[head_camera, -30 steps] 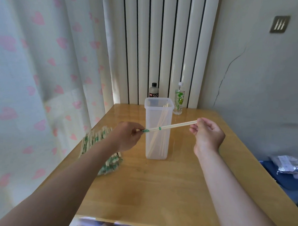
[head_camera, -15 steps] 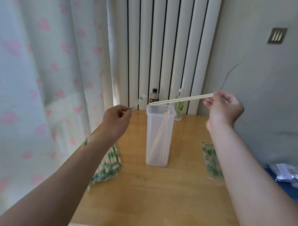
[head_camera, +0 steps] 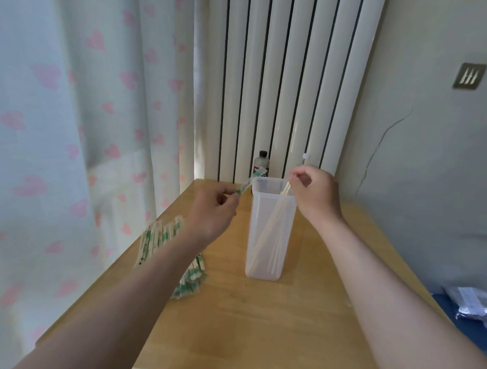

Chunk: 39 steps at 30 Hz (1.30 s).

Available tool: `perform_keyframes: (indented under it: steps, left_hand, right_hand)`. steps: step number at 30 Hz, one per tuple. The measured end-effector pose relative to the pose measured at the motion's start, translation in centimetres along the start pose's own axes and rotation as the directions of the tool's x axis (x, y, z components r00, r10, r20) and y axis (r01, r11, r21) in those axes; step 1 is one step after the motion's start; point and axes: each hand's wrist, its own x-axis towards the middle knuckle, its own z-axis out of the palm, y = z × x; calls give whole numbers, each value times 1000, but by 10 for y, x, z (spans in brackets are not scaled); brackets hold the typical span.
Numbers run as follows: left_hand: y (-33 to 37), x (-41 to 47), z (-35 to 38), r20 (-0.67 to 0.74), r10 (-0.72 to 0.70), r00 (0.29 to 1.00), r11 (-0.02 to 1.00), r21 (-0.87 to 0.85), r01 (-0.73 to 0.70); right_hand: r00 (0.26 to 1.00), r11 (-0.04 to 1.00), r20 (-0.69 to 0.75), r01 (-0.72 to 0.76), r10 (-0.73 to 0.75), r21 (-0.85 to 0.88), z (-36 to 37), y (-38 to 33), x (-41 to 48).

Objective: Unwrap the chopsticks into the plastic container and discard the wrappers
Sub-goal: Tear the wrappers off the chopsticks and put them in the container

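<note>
A tall clear plastic container (head_camera: 269,258) stands on the wooden table (head_camera: 258,330) with several bare chopsticks (head_camera: 272,227) leaning inside. My right hand (head_camera: 317,193) hovers over the container's right rim, its fingertips pinched at the top ends of a chopstick pair that reaches down into the container. My left hand (head_camera: 213,211), left of the container, pinches an empty green-and-clear wrapper (head_camera: 251,180) that points up toward the rim. A pile of wrapped chopsticks (head_camera: 162,236) lies on the table's left side, partly hidden by my left forearm.
A dark bottle (head_camera: 262,162) and a white-capped bottle (head_camera: 305,155) stand behind the container against the radiator. A heart-patterned curtain hangs at the left. Plastic bags (head_camera: 474,303) lie on a blue surface beyond the table's right edge.
The chopstick pair came out of its wrapper and my right hand swung it from level down into the container. My left hand kept the empty wrapper and moved closer to the container.
</note>
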Motion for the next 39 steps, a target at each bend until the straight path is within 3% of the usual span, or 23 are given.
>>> perform_keyframes:
  steps: [3,10,15,19,25,31,39]
  left_hand:
    - [-1,-2,5,34,-12,999,1000,11,12]
    - [0,-11,46,220,-173,960,961,-175,214]
    - [-6,-19,106,408,-239,881,926,-177,333]
    - [-15,-20,167,485,-334,808,870,-172,463]
    - [-35,1,253,460,-465,757,850,-9,527]
    - [-54,27,307,334,-470,817,881,232,412]
    - [-73,40,343,344,-460,819,881,294,371]
  right_hand:
    - [994,998,107,15,-8,-63,2,4,-1]
    - [974,978,-80,-210,210,6,-44,49,-8]
    - [883,883,-156,-460,443,-96,-95,129,-32]
    - [784,730,-71,-603,617,-322,-122,200,-74]
    - [795,633,130,-359,592,-685,-118,256,-121]
    - [831,638,159,-272,534,-721,-113,268,-123]
    - [847,658,161,-260,507,-706,-113,269,-124]
